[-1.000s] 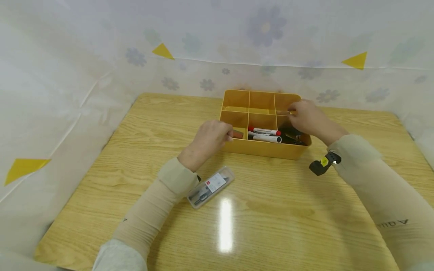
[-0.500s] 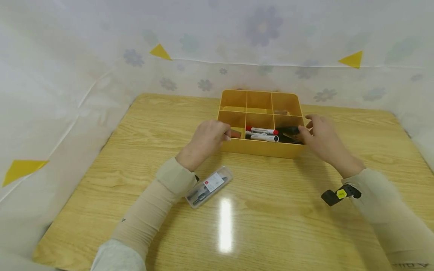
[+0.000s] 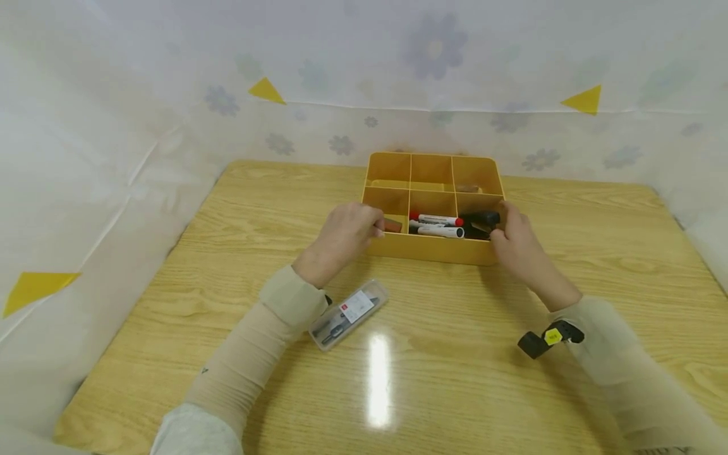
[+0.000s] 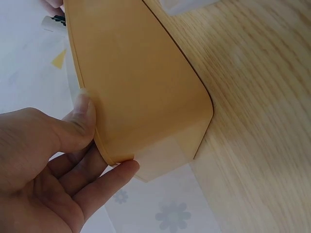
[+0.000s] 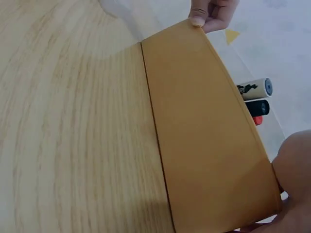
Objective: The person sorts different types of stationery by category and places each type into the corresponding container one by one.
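A yellow six-compartment organizer box (image 3: 432,250) stands toward the back of the table. My left hand (image 3: 345,232) grips its near left corner; in the left wrist view the thumb (image 4: 85,116) presses the outer wall with fingers under and behind the rim. At the opposite near corner, my right hand (image 3: 522,243) pinches the rim between thumb and fingers. White markers (image 3: 440,232), one with a red cap, lie in the front middle compartment. Black items (image 3: 482,219) fill the front right one, and a reddish-brown block (image 3: 392,225) lies in the front left.
In front of the box, a clear plastic case (image 3: 348,316) with a compass set lies slantwise on the wooden table (image 3: 455,379). A small brownish piece (image 3: 467,188) sits in the back right compartment. Behind the table hangs a flower-print sheet (image 3: 364,76).
My right hand has left the back right of the box, come forward and taken hold of the near right corner. My left hand keeps its grip on the near left corner.
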`<action>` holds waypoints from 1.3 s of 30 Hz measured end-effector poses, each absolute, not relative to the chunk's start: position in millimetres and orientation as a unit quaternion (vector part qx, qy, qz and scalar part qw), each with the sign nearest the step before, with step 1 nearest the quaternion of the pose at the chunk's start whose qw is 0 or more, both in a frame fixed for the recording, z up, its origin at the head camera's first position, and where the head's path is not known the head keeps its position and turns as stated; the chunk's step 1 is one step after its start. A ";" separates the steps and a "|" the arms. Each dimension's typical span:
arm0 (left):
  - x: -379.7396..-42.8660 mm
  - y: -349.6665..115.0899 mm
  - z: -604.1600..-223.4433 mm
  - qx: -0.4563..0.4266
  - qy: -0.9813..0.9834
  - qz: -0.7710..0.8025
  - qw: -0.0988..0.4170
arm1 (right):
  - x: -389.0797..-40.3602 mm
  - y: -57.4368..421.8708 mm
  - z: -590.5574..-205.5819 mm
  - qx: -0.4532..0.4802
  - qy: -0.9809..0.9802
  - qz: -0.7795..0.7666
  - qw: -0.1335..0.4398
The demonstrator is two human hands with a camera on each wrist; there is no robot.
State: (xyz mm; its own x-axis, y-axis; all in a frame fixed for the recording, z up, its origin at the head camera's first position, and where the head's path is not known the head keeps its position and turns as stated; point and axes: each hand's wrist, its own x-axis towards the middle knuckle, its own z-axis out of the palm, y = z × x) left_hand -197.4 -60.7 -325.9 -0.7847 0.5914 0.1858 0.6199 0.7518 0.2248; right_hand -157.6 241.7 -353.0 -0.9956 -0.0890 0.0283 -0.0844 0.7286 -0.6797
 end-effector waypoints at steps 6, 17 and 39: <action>-198.2 -60.3 -325.7 -0.324 -0.935 -0.136 0.048 | -157.4 238.8 -354.6 -0.050 0.926 -0.372 -0.025; -199.7 -73.4 -334.5 -0.375 -0.911 -0.156 0.075 | -162.5 231.5 -360.7 -0.029 0.947 -0.320 -0.012; -134.9 -125.0 -354.1 -0.463 -0.871 -0.157 0.042 | -159.7 229.8 -364.4 -0.028 0.948 -0.314 -0.029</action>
